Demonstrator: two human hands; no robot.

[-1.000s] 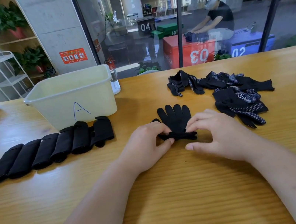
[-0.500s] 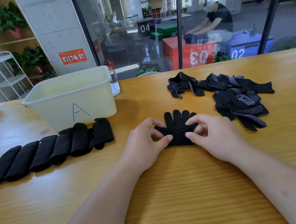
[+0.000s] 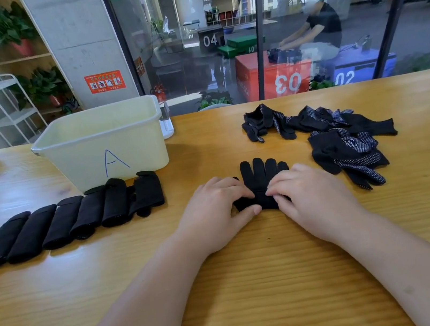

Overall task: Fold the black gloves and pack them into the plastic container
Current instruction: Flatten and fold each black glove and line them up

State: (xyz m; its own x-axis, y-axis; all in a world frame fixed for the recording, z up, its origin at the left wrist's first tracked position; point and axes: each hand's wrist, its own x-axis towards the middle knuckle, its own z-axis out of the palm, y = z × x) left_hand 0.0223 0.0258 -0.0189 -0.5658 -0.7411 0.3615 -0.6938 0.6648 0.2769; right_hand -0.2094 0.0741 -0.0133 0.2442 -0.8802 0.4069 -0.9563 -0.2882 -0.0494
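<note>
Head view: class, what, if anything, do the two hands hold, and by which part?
The left hand and right hand both pinch the black glove at its folded cuff end, one at each side.

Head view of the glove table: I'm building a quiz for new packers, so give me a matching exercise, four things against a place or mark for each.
Things:
1. plastic container
2. folded gloves
3. loose glove pile
4. glove being folded

Descriptions:
a. heaped at the right, dotted palms showing
b. marked with a blue A
c. lined up in a row at the left
d. centre, fingers pointing away

Pairs: 1-b, 2-c, 3-a, 4-d
</note>
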